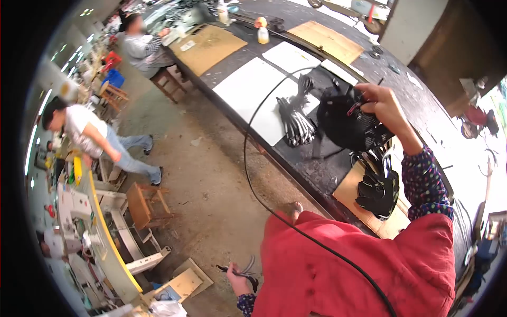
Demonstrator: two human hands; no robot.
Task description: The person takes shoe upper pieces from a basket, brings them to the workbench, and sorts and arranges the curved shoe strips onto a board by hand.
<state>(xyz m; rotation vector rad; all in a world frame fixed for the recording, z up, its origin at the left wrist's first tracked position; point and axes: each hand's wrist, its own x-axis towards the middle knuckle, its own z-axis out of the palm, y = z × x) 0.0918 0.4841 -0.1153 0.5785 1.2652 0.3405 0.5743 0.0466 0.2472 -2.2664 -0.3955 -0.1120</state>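
Observation:
My right hand [381, 107] is closed on the upper edge of a round black item [343, 122], partly mesh-like, above the dark table [311, 169]. Beside that item lies a bundle of black and grey strips or gloves [297, 119]. A pile of black glove-like pieces [378, 193] rests on brown cardboard [346, 191], nearer my body. Low at my other side, my left hand [239, 281] has its fingers closed round a thin dark and grey curved thing, too small to make out.
White sheets [248, 95], cardboard [208, 47] and a spray bottle [262, 34] are on the table. One person [142, 47] sits at its far end; another [100, 132] stands by a yellow-edged bench [113, 253]. A wooden stool [145, 206] and a black cable [245, 153] are nearer.

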